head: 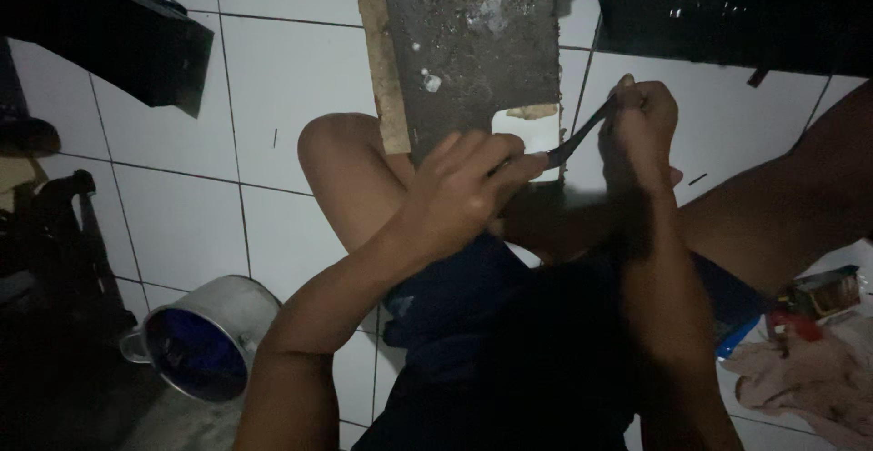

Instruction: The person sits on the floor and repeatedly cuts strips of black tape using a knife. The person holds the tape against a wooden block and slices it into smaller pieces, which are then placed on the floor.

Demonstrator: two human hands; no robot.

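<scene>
black strip point(582, 137) is pulled taut between the closed left hand point(459, 192) and right hand point(641, 119) just below the grimy board point(477, 42); next, steady tension seems needed.

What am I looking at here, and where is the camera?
There is no machine: a person sits on a white tiled floor, and the camera is worn on their head, looking down at their own knees and hands. The left hand and the right hand each grip an end of a thin dark strip, stretched between them. Beyond the hands lies a stained grey board. At lower left a metal mug lies on its side. At lower right there is a pale cloth with a small box above it.
</scene>
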